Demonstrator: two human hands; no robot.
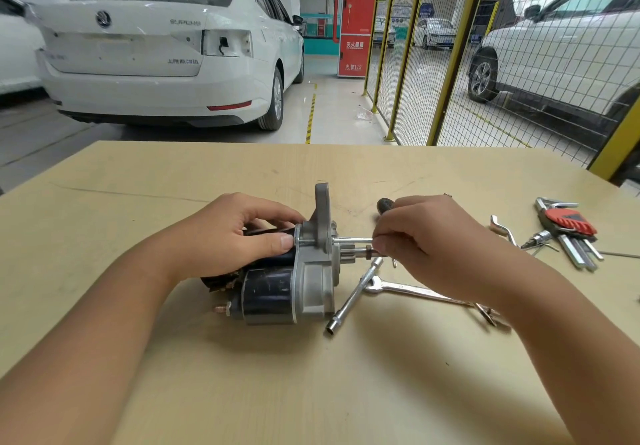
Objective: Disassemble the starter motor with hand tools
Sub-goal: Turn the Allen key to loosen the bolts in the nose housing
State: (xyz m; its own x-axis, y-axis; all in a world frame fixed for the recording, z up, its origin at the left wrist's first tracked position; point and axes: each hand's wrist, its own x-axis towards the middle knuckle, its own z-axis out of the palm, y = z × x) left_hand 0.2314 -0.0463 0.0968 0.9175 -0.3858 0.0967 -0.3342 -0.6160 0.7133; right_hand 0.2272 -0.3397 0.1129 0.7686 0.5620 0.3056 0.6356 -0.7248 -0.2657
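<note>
A big tan table (138, 358) holds the starter motor (277, 282) in the middle. The left hand (225, 236) wraps around its black body. The right hand (426, 240) grips a screwdriver (351, 239), its tip at the motor's silver end.

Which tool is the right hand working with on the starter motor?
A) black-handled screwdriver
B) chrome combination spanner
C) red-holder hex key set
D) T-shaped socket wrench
A: the right hand grips a black-handled screwdriver, its steel shaft running into the grey aluminium nose housing of the black starter motor; the left hand steadies the motor body.
</note>
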